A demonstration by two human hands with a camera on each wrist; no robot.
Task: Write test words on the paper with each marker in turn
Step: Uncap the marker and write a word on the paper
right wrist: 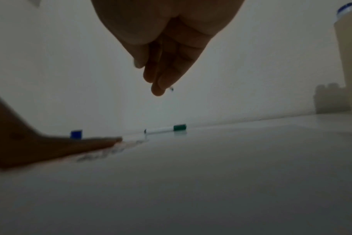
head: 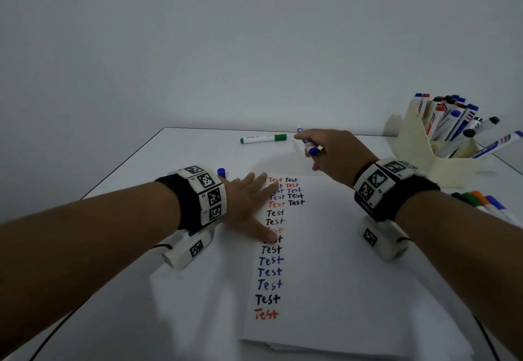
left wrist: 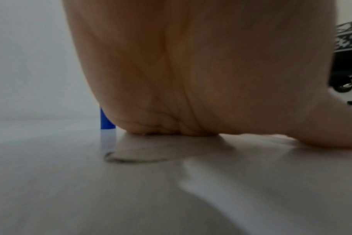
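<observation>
1. The right hand (head: pixel 335 152) is raised above the far part of the table (head: pixel 175 151), fingers curled round a blue marker (head: pixel 309 145) whose blue end points back toward the person.
2. In the right wrist view the same right hand (right wrist: pixel 167 52) hangs with its fingers bunched together and pointing down, a small bit of the marker showing past the fingertips (right wrist: pixel 158 90).
3. The left hand (head: pixel 250 203) lies flat with fingers spread on the left edge of the paper (head: pixel 339 275), covering parts of several written words.
4. In the left wrist view the palm of the left hand (left wrist: pixel 191 71) presses down on the white surface.
5. The paper carries a column of the word "Test" in red, black and blue, with a shorter second column beside it at the top.
6. A blue cap (head: pixel 222 172) stands upright on the table just beyond the left hand.
7. A green marker (head: pixel 263 138) lies capped on its side near the far table edge, left of the right hand.
8. A cream holder (head: pixel 418 140) full of markers stands at the far right.
9. More loose markers (head: pixel 481 201) lie at the right edge, near the right wrist.
</observation>
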